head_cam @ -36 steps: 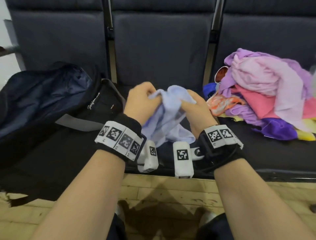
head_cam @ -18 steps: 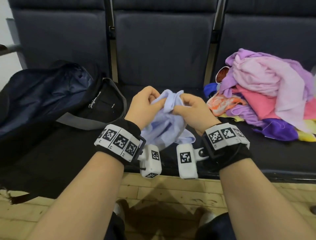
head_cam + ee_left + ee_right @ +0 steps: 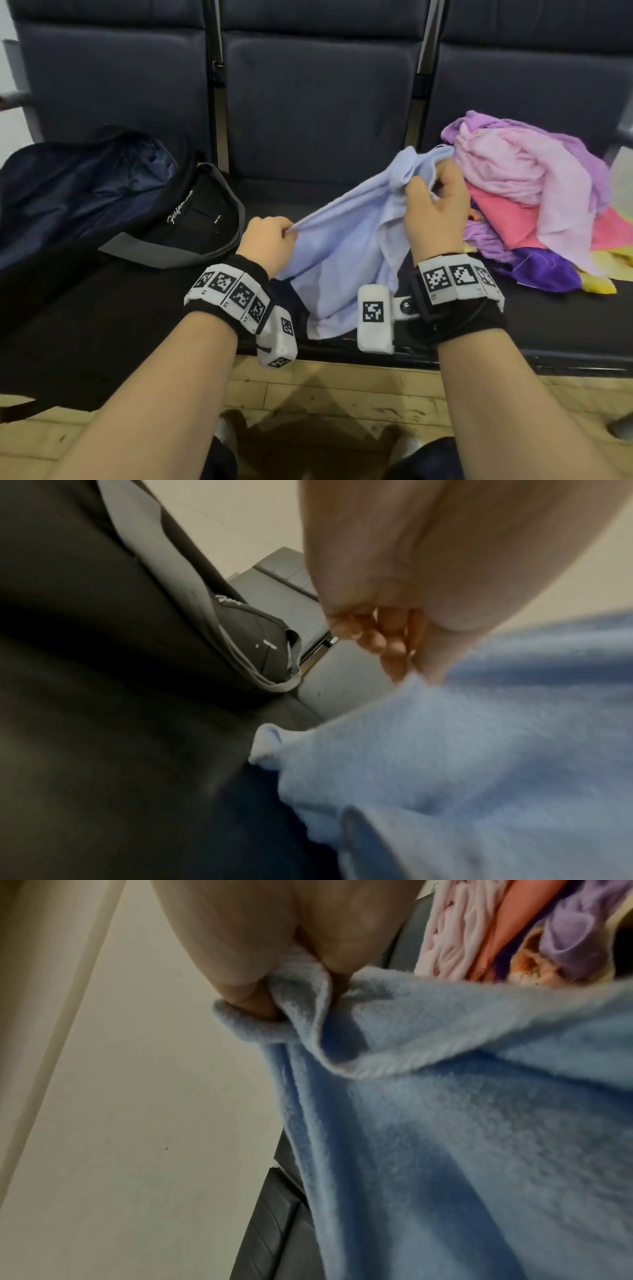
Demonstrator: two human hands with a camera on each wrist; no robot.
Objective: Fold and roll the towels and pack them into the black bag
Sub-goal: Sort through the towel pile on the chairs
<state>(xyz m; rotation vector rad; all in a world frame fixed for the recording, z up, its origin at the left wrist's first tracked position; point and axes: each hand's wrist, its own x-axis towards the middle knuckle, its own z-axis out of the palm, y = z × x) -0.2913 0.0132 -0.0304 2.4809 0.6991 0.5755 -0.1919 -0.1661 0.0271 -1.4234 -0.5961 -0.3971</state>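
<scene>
Grip: left hand [image 3: 270,241] and right hand [image 3: 433,212] each pinch the light-blue towel [image 3: 342,260]; stretched edge runs 8-to-2 o'clock, black bag [image 3: 102,205] at 9 o'clock, nearer the left.

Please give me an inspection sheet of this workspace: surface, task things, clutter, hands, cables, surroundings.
Surface: dark bench seat.
Job's things: blue towel stretched between both hands; black bag open at left; towel pile at right.
Clutter: nothing seen.
Grippers: left hand pinches a towel edge; right hand grips bunched towel.
Cables: thin black one at the right wristband.
Surroundings: seat backs, wooden floor.
</scene>
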